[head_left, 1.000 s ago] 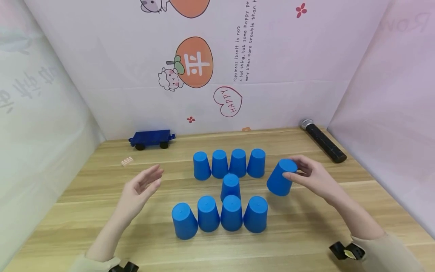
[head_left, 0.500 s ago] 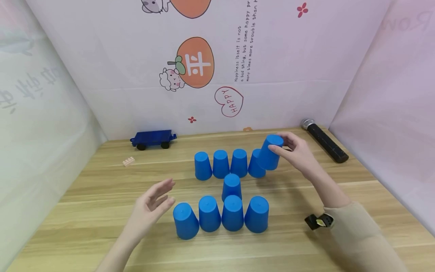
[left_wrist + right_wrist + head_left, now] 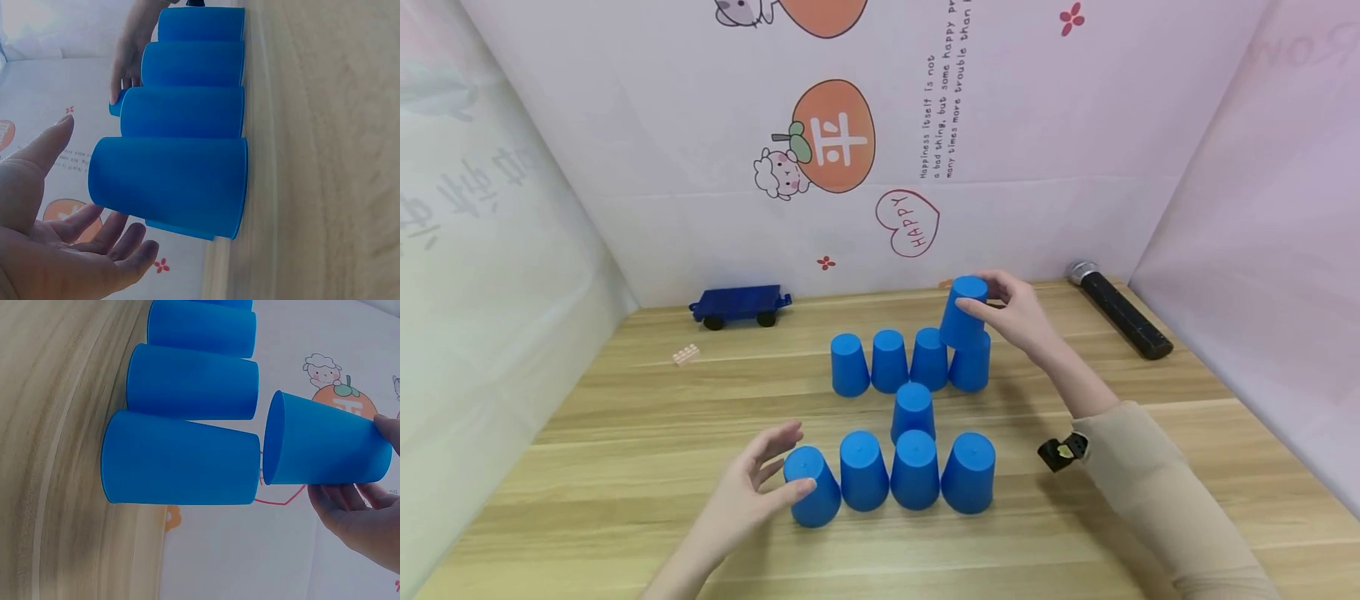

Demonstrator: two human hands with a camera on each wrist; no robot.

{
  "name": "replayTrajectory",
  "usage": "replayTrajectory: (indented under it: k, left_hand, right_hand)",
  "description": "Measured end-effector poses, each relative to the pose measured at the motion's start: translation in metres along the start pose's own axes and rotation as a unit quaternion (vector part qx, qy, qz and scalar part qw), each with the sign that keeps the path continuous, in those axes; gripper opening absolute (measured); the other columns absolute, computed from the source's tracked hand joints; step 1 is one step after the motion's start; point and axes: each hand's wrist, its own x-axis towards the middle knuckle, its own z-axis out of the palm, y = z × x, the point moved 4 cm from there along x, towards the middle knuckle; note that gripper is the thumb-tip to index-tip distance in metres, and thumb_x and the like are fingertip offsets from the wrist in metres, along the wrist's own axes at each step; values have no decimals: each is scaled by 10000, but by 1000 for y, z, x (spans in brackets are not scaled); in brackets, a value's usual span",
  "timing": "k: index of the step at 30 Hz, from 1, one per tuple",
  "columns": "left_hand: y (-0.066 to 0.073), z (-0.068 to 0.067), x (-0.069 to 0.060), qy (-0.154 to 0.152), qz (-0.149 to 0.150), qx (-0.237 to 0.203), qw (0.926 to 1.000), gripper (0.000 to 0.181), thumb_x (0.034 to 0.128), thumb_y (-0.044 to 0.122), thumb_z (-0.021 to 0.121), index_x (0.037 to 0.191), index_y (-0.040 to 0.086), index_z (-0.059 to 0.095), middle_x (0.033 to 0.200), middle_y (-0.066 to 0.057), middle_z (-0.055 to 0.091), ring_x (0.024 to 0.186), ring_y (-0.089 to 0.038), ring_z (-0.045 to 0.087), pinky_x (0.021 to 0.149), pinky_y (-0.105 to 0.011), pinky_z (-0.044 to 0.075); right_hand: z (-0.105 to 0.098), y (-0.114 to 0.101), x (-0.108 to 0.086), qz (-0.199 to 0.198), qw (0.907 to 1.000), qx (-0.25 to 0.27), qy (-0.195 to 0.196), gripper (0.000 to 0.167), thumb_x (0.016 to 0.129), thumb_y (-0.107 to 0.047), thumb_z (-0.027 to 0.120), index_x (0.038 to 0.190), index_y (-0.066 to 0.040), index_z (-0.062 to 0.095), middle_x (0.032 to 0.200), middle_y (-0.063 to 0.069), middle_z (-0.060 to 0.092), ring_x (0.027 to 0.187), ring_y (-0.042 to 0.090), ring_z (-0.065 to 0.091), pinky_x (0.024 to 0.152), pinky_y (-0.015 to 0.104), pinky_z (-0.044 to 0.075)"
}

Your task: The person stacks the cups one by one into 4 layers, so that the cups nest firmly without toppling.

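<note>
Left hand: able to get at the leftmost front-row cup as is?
Likely yes: the left hand is open, close beside the leftmost front-row cup, with nothing visible in between.

Bright head view with soft shadows on the table (image 3: 610, 467), wrist views dimmer

Blue upturned cups (image 3: 864, 475), two rows, lone cup (image 3: 913, 410), between, held cup (image 3: 958, 329) above back row (image 3: 890, 364)
</note>
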Motion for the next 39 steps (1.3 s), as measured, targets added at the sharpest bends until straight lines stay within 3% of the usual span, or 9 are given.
replayTrajectory:
  k: [10, 17, 39]
  left_hand:
    - [-2, 7, 0, -227, 36, 45, 9997, 581, 770, 181, 774, 1273, 69, 507, 1289, -136, 554, 1201, -287, 520, 1013, -534, 427]
    - [-6, 8, 2, -63, -201, -7, 9998, 540, 750, 162, 788, 1230, 109, 548, 1258, -105, 576, 1172, -266, 545, 1007, -503, 445]
    - [-9, 5, 3, 122, -201, -117, 9997, 495, 763, 163, 778, 1201, 70, 566, 1199, -83, 597, 1148, -247, 566, 971, -420, 494]
  right_hand:
    - [7, 5, 9, -1, 10000, -25, -52, 568, 886, -368, 638, 1328, -59, 459, 1262, 185, 546, 1165, 345, 525, 986, 537, 446]
    - [10, 3, 9, -34, 10000, -35, -71, 562, 885, -356, 643, 1328, -62, 459, 1268, 185, 543, 1186, 354, 515, 1006, 550, 423]
    - [11, 2, 6, -46, 9997, -38, -240, 571, 893, -304, 643, 1357, -47, 431, 1299, 209, 526, 1213, 371, 495, 1026, 566, 397]
